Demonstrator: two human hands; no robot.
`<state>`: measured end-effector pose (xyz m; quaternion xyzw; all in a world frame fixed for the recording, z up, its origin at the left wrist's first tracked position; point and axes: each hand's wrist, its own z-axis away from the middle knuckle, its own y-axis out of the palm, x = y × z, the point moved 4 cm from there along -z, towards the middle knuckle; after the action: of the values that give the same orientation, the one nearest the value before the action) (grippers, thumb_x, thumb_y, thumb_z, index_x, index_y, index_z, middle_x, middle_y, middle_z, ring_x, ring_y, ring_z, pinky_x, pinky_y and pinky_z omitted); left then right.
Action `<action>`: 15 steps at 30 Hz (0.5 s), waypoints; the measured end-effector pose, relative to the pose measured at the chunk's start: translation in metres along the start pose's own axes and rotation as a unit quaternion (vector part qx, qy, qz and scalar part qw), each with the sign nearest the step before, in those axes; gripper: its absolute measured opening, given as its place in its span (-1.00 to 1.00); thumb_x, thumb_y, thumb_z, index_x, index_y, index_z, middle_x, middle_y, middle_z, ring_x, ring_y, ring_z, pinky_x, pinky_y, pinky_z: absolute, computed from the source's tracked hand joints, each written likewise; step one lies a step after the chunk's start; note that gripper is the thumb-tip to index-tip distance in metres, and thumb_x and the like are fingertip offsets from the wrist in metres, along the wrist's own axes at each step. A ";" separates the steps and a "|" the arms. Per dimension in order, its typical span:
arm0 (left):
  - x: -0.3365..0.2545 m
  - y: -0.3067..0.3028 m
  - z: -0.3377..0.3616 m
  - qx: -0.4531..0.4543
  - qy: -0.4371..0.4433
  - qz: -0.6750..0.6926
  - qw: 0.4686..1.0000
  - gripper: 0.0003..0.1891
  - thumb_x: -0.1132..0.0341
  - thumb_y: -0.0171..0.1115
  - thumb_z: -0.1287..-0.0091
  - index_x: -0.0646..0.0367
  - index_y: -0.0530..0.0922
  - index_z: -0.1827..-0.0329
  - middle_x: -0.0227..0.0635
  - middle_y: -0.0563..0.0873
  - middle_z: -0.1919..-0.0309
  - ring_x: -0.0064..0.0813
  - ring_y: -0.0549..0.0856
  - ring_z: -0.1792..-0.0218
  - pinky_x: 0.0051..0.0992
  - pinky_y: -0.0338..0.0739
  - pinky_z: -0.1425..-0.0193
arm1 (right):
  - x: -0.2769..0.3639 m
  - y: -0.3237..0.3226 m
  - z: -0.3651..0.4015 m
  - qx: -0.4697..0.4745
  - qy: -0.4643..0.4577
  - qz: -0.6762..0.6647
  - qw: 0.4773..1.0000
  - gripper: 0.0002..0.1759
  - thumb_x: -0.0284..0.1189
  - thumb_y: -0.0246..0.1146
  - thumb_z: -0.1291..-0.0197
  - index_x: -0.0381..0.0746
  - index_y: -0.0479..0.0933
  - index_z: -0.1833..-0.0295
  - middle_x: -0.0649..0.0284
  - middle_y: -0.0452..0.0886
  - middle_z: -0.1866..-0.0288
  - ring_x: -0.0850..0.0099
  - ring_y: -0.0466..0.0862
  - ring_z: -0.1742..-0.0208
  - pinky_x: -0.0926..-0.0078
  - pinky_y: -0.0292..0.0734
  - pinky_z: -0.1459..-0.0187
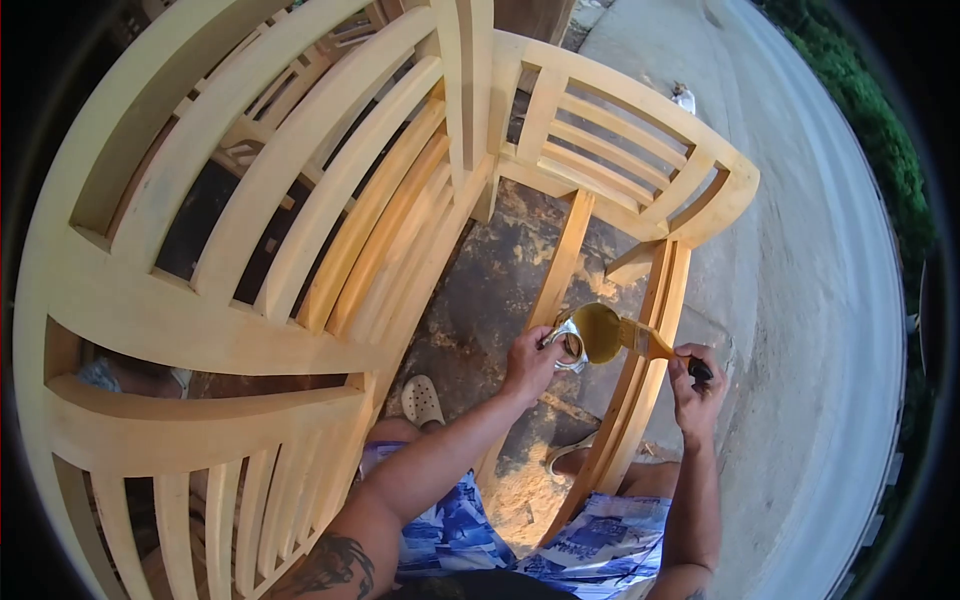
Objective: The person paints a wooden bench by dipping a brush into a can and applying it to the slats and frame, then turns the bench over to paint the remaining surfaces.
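Brush: gripped by the right hand, its bristles pointed leftward, away from that hand, at the edge of the cup; whether they touch it cannot be told.
Right hand: closed around the brush handle, the black end left sticking out beside the fingers.
Cup: held just right of the left hand, its mouth turned up to view, its inside coated yellowish brown.
Left hand: partly curled, the fingers closed on the shiny side of the cup.
Front rails: set between the two hands, below the brush, tinted a warm orange.
Crossbar: run beyond the left hand.
Side panel: placed well beyond both hands, fitted with pale slats.
Slatted back: stood left of the left hand, two slats coloured deeper orange.
Stained floor: seen beyond the left hand.
Road: stretched out right of the right hand.
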<state>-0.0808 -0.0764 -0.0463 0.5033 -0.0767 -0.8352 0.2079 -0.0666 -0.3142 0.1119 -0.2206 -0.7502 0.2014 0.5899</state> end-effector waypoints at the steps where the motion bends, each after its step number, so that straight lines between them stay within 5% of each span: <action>1: 0.000 0.000 0.000 0.000 0.000 -0.004 1.000 -0.76 0.48 0.18 -0.39 0.32 0.59 -0.08 -0.28 0.74 0.15 -0.54 0.80 0.22 -0.55 0.75 0.29 | 0.015 0.007 0.000 0.028 -0.048 0.022 0.998 -0.87 -0.60 0.37 -0.17 -0.32 0.63 0.15 0.27 0.65 0.36 0.58 0.58 0.37 0.59 0.46 0.29; 4: 0.004 -0.002 -0.002 0.001 0.003 -0.005 1.000 -0.78 0.48 0.18 -0.38 0.32 0.59 -0.05 -0.28 0.74 0.15 -0.53 0.80 0.21 -0.54 0.74 0.30 | 0.026 0.019 0.004 0.145 -0.083 0.040 0.985 -0.72 -0.70 0.30 0.07 -0.26 0.66 0.17 0.14 0.66 0.29 0.30 0.69 0.30 0.42 0.55 0.25; 10: 0.003 -0.003 -0.003 -0.004 0.011 0.001 1.000 -0.79 0.45 0.20 -0.40 0.33 0.61 -0.03 -0.26 0.75 0.17 -0.49 0.81 0.22 -0.52 0.74 0.32 | 0.014 -0.006 0.009 0.202 -0.052 0.046 0.977 -0.64 -0.69 0.28 0.26 -0.24 0.66 0.21 0.15 0.61 0.33 0.26 0.65 0.29 0.38 0.53 0.24; 14: 0.003 0.000 -0.002 -0.001 0.009 0.006 1.000 -0.80 0.45 0.21 -0.41 0.34 0.61 -0.02 -0.25 0.75 0.18 -0.49 0.82 0.23 -0.52 0.75 0.31 | 0.005 -0.028 0.004 0.077 0.020 -0.040 0.996 -0.82 -0.64 0.27 -0.01 -0.27 0.61 0.22 0.25 0.65 0.26 0.42 0.63 0.28 0.51 0.50 0.22; 15: 0.003 0.001 -0.001 0.003 0.003 0.003 1.000 -0.82 0.48 0.21 -0.42 0.34 0.60 -0.02 -0.27 0.75 0.18 -0.50 0.81 0.22 -0.52 0.74 0.30 | -0.010 -0.028 0.005 0.045 0.092 -0.125 0.987 -0.82 -0.53 0.27 -0.21 -0.27 0.56 0.07 0.24 0.65 0.26 0.45 0.63 0.31 0.54 0.54 0.23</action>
<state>-0.0812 -0.0784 -0.0485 0.5064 -0.0796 -0.8328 0.2090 -0.0723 -0.3431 0.1180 -0.1163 -0.7049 0.1384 0.6859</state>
